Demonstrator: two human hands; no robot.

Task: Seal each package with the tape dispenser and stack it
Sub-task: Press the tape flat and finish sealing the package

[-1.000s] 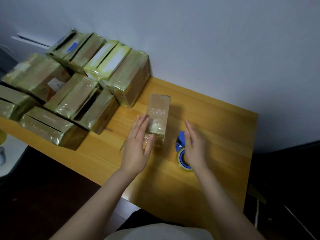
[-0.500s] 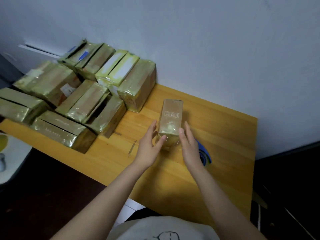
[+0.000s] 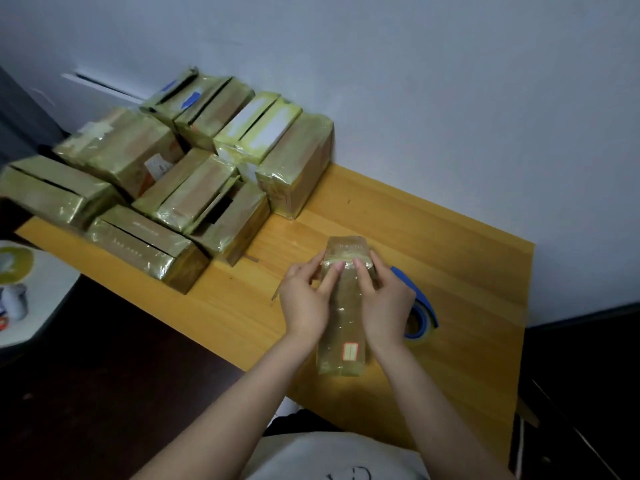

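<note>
- Two hands hold one package [image 3: 344,320] over the middle of the wooden counter [image 3: 460,271], just in front of the person.
- It is a narrow, oblong cardboard box, brown, with its long face turned up and its far end pointing at the wall.
- Glossy clear tape covers it, wrinkled and shining, most of all across the far end.
- A small orange label with pale bars sits near its near end.
- Whether it rests on the counter or is lifted off it, I cannot tell.
- The left hand [image 3: 304,299] grips its left side, fingers curled, with fingertips [image 3: 337,267] pressed on the taped far edge.
- The right hand [image 3: 384,306] grips the right side the same way.
- Just beside the right hand lies the blue tape dispenser [image 3: 424,313], partly hidden by it.
- Many taped packages [image 3: 194,188] are piled at the far left of the counter, well apart from the held one.
</note>
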